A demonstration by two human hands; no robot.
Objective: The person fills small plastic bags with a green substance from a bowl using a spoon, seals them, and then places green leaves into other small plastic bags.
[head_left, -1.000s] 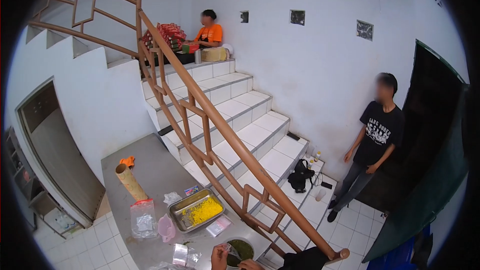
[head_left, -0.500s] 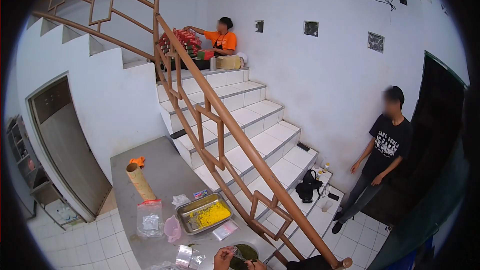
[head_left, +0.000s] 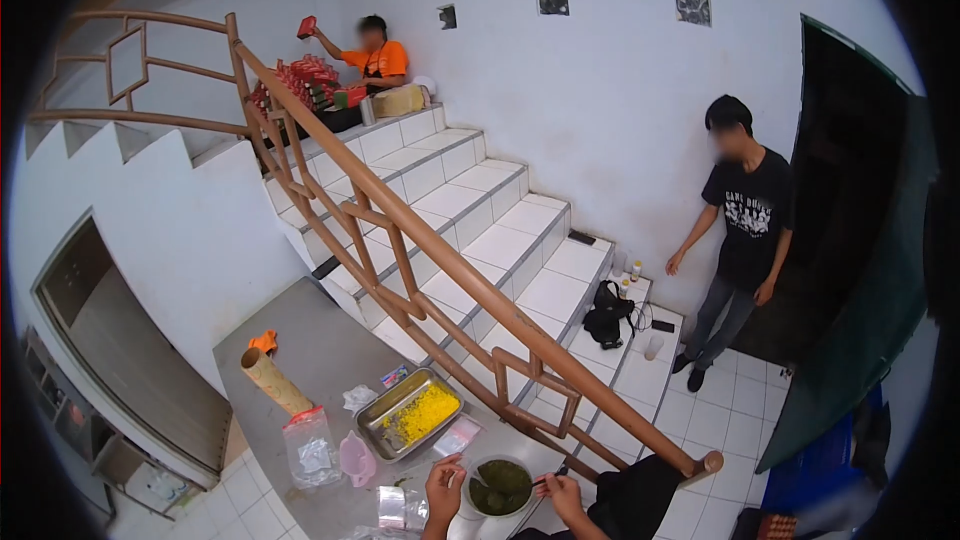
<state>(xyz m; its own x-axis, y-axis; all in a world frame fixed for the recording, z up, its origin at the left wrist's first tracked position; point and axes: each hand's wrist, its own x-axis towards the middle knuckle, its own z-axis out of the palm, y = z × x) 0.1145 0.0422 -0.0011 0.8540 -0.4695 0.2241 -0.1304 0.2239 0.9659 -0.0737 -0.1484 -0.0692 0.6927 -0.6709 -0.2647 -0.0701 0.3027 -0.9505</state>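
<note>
Apart since the earlier frame, the left hand (head_left: 445, 488) and right hand (head_left: 562, 496) had moved from over the bowl (head_left: 500, 514) to either side of it. I saw the bowl of green filling (head_left: 512, 480) near the counter's (head_left: 330, 340) railing-side edge. Its open top faced up, likely for easy access. Left fingers were bunched by the rim, right ones curled at the opposite side; I couldn't tell whether either pinched anything. The tray (head_left: 395, 410) of yellow bits (head_left: 428, 410) lay just beyond, probably for short reaches, with a red-edged bag (head_left: 312, 450) nearby. Across the black T-shirt (head_left: 748, 208) I made out "GAN", the rest unclear; I could read no packaging labels.
</note>
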